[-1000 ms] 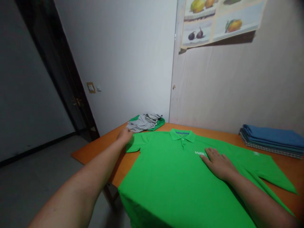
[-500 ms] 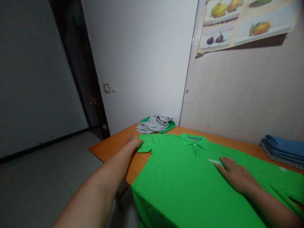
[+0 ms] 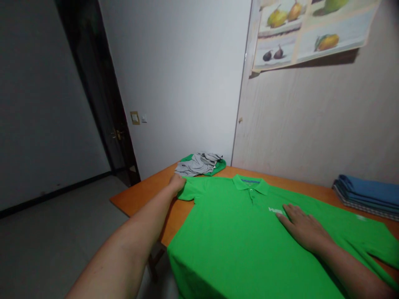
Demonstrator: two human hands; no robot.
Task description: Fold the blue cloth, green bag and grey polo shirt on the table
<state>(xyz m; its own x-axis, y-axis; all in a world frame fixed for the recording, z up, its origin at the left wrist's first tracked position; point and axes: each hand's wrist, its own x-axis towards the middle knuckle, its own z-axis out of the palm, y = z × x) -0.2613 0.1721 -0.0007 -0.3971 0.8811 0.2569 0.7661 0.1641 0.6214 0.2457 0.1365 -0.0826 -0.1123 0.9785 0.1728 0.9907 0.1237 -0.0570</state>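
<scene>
A bright green polo shirt [image 3: 230,224] lies spread front up, its collar toward the wall and its lower part hanging over the table's near edge. At the end of the sleeve on the left, my left hand [image 3: 177,183] is closed on the cuff's upper corner; its fingertips are hidden from me. My right hand [image 3: 304,226] rests flat on the chest, fingers stretched out, beside the white lettering [image 3: 274,210]. The sleeve on the right [image 3: 382,245] lies loosely with some creases.
The orange-brown wooden table [image 3: 137,195] stands against the wall. A crumpled heap of grey and green clothes [image 3: 201,164] sits at its back. Folded blue and checked cloths [image 3: 368,195] are stacked at right. A dark door [image 3: 116,133] is at far left, fruit pictures [image 3: 311,37] above.
My view has turned slightly right, so everything sits a little further left. My left hand's fingers have curled in at the cuff's upper corner. The right hand stays flat on the chest.
</scene>
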